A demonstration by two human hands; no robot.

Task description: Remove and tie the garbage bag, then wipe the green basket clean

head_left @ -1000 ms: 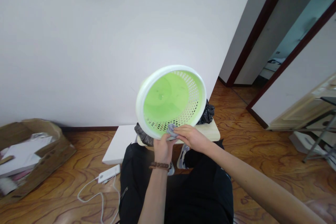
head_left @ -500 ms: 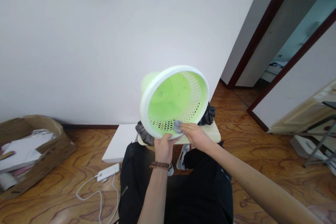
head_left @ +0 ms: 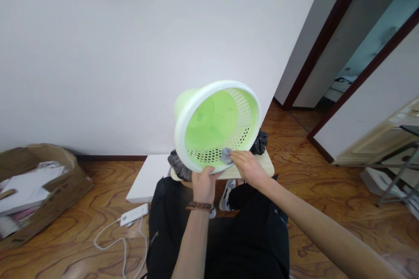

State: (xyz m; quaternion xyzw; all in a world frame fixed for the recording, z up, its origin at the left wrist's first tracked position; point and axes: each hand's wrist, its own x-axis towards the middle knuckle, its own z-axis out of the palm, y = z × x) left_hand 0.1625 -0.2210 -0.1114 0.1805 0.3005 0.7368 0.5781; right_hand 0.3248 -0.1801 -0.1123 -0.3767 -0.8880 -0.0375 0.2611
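A light green basket (head_left: 212, 117) with a pale rim and a band of holes is tilted, its opening toward me. My left hand (head_left: 204, 186) grips the lower rim, thumb on the inside. My right hand (head_left: 248, 166) is closed on a small grey cloth (head_left: 226, 155), which touches the perforated inner wall near the lower rim. Under the basket is a small light wooden stool (head_left: 266, 163), with black plastic bags at its left (head_left: 179, 166) and right (head_left: 260, 142).
On the floor at left stands an open cardboard box (head_left: 65, 178) with papers in it. A white flat box (head_left: 149, 178) and a white power strip (head_left: 134, 215) with a cable lie nearer. A white wall rises behind; a doorway is at right.
My right hand and the grey cloth have moved slightly to the right along the inside of the basket. The basket and my left hand have hardly moved.
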